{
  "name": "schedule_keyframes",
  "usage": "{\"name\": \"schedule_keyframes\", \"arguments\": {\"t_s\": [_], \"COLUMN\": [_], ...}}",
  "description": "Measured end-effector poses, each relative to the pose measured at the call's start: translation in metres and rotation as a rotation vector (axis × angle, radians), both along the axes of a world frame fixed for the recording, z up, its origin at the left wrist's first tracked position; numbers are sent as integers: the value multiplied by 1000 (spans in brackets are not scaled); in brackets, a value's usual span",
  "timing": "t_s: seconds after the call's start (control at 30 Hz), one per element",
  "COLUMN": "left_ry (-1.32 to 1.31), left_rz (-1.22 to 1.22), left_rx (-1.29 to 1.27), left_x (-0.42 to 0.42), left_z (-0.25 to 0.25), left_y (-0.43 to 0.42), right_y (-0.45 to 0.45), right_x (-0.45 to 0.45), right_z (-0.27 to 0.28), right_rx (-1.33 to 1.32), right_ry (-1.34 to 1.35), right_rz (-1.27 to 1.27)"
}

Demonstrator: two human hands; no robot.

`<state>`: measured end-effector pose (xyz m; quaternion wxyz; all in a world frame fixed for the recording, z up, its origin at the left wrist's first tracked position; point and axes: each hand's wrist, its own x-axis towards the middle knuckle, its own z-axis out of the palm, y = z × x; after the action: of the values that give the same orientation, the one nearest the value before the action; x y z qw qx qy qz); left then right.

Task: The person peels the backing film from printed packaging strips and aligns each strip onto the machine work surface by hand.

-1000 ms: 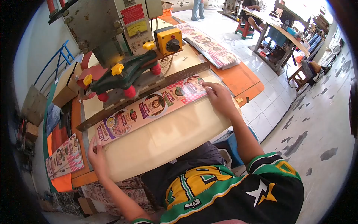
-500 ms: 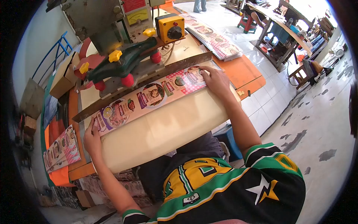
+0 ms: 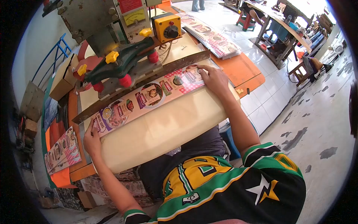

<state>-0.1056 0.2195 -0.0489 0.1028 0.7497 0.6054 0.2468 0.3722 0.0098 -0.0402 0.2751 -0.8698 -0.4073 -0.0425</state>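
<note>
A long pink printed sheet (image 3: 140,99) with food pictures lies along the cream work surface (image 3: 160,130), its far edge beside the metal bar (image 3: 179,66) of a press. Its left end is pinched in my left hand (image 3: 92,140), fingers closed at the corner. On the right end, my right hand (image 3: 214,80) has its fingers closed together on the sheet's far corner. Above the sheet stands the green press head (image 3: 125,61) with red feet and yellow knobs; a gap shows between it and the sheet.
A yellow control box (image 3: 166,28) sits behind the press. Printed sheets are stacked at the far right (image 3: 212,37) and at the left (image 3: 63,151). A cardboard box (image 3: 65,78) stands at the left. Another person's leg (image 3: 257,15) shows by a distant table.
Both hands and the sheet sit slightly higher in view than a second ago, as the view has shifted. My left fingers are now closer around the sheet's corner.
</note>
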Motion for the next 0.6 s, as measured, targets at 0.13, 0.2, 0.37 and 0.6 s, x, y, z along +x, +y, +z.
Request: {"name": "schedule_keyframes", "arguments": {"t_s": [0.13, 0.2, 0.37, 0.6], "left_ry": [-17, -31, -23, -14], "left_rz": [-1, 15, 14, 8], "left_rx": [-19, -68, -60, -35], "left_x": [2, 2, 5, 2], "left_z": [5, 6, 9, 6], "left_y": [-3, -3, -9, -5], "right_y": [1, 0, 0, 0], "right_x": [2, 2, 6, 7], "right_z": [-2, -3, -9, -10], "right_rx": [-5, 18, 2, 19], "right_ry": [-5, -10, 1, -17], "right_rz": [-2, 6, 0, 9]}}
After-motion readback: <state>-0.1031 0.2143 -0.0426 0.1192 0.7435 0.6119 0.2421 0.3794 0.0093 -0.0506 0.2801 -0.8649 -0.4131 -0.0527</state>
